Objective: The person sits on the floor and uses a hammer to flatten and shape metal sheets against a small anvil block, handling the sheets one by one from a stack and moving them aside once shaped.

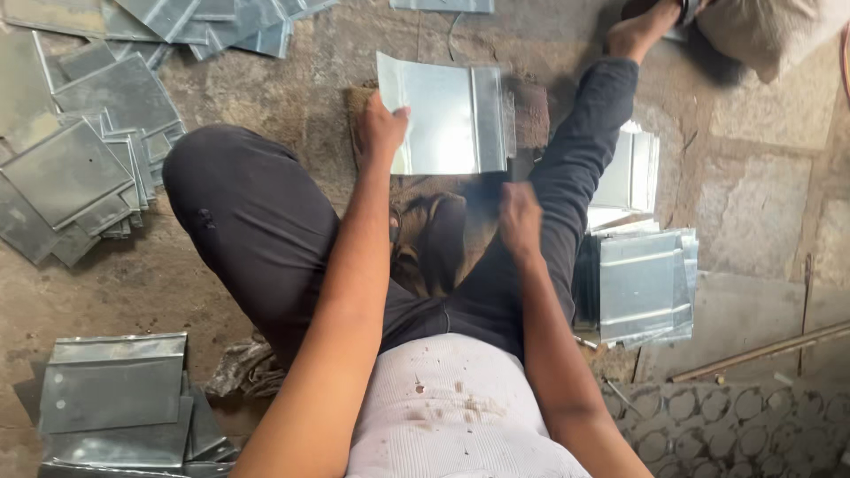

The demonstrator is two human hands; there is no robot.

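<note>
My left hand [381,130] grips the left edge of a shiny rectangular metal sheet [447,115] with a folded strip along its right side. The sheet lies over a dark block [531,115] on the ground between my legs. My right hand [520,219] is blurred, closed in a fist just below the sheet's right end, near my right thigh. Whether it holds something I cannot make out. I sit on the ground in dark trousers and a stained white shirt.
Piles of folded metal sheets lie at the upper left [80,168], lower left [115,398] and right [642,283]. A long rod [761,351] lies at the right. A punched metal strip [735,416] covers the lower right. A sack [761,31] sits top right.
</note>
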